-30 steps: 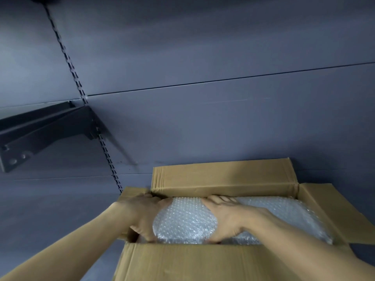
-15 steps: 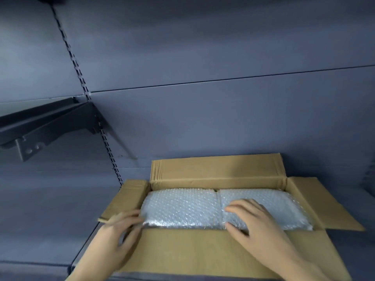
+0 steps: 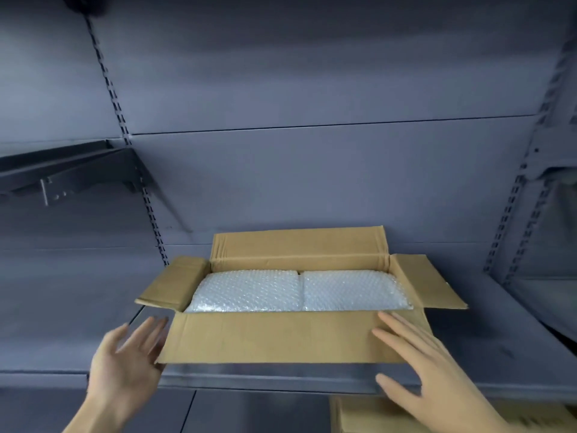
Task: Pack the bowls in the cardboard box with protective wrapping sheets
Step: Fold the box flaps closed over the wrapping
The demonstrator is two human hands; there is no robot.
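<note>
An open cardboard box point(image 3: 281, 339) stands on a grey shelf, all its flaps folded outward. Inside lie two bundles wrapped in bubble wrap side by side, the left bundle point(image 3: 246, 290) and the right bundle point(image 3: 352, 290); no bowl shows through the wrap. My left hand point(image 3: 131, 357) hovers open at the near flap's left corner, fingers spread. My right hand point(image 3: 418, 360) is open too, its fingers lying on the right end of the near flap. Neither hand holds anything.
The grey shelf edge point(image 3: 281, 378) runs just below the box. A dark bracket shelf point(image 3: 68, 173) juts out at the left. Slotted uprights point(image 3: 512, 220) stand on the right. Another cardboard piece point(image 3: 374, 415) shows at the bottom right, below the shelf.
Both hands have pulled out of the box and back toward me, off the bubble-wrapped bundles. The view has drawn back, and the box now shows whole with both bundles lying flat.
</note>
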